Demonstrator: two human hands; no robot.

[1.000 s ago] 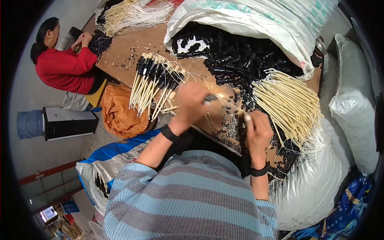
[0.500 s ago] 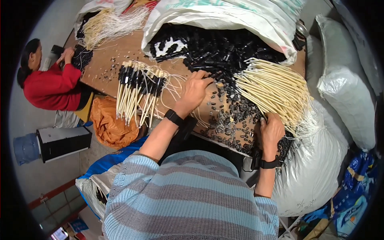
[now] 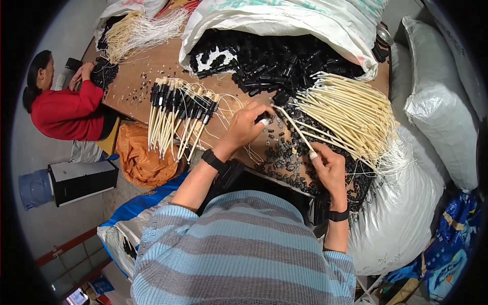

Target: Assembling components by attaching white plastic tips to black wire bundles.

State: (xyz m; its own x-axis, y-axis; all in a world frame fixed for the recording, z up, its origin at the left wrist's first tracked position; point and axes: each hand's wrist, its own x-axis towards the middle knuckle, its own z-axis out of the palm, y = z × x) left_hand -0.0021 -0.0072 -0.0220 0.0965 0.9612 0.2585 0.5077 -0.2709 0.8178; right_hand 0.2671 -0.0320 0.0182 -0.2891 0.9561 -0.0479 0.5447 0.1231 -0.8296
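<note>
My right hand (image 3: 329,168) pinches the near end of a thin cream tube (image 3: 297,128), which slants up and left over the table. My left hand (image 3: 247,125) is closed around a black plastic piece (image 3: 266,116), mostly hidden by the fingers. The tube's far end is close to that piece; I cannot tell whether they touch. Right of the hands lies a large bundle of cream tubes (image 3: 351,114) with white cords trailing off it. Left of my left hand, several tubes fitted with black holders (image 3: 184,104) lie in a row, their thin white wires looping toward the hand.
A big white sack (image 3: 284,20) spills black plastic parts (image 3: 274,63) at the back. Small black and grey bits (image 3: 290,157) litter the table (image 3: 134,86). Full sacks (image 3: 442,117) stand at right. A person in red (image 3: 66,112) works at the left, near an orange sack (image 3: 145,157).
My right hand has risen from the table's near right and moved slightly left, now with a cream tube in it. My left hand has drawn back a little from the black parts.
</note>
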